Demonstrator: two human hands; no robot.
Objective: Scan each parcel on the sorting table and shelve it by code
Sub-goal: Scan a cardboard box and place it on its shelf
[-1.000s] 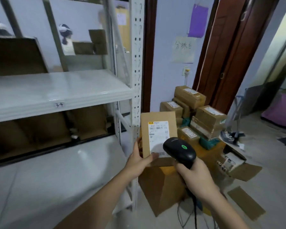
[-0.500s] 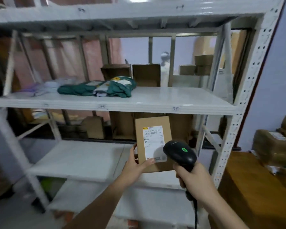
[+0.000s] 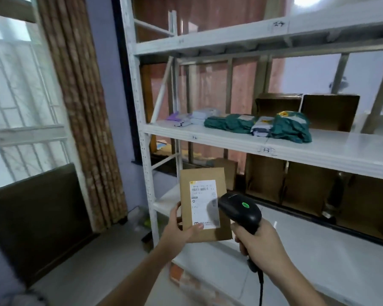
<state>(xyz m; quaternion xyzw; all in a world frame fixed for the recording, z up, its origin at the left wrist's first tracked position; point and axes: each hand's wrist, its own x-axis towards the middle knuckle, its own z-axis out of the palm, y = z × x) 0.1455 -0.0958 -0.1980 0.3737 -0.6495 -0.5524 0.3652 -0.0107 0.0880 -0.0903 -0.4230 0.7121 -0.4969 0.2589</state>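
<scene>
Currently my left hand holds the parcel upright at its lower left corner, thumb lying across the front face near the bottom of the white label, fingers hidden behind it. My right hand is wrapped around the grip of the black scanner, whose head covers the label's right edge; a green light shows on top, cable trailing down. Hands close but not touching, each clamped on its own item. Parcel sits in the air in front of the white shelving unit, near its left upright, below the middle shelf. That shelf carries green soft bags and pale pouches further left, with brown cartons standing at the back; handwritten codes on the shelf edges, too blurred to read surely. Judgement on handling: a flat cardboard mailer, stiff, apparently light since one hand pinches it by a corner without sag. Surface matte, not slippery. A corner pinch is fine for scanning; for shelving I would move the grip to mid-edge, keeping the thumb off the barcode. Whether the scan has registered, I cannot tell.
</scene>
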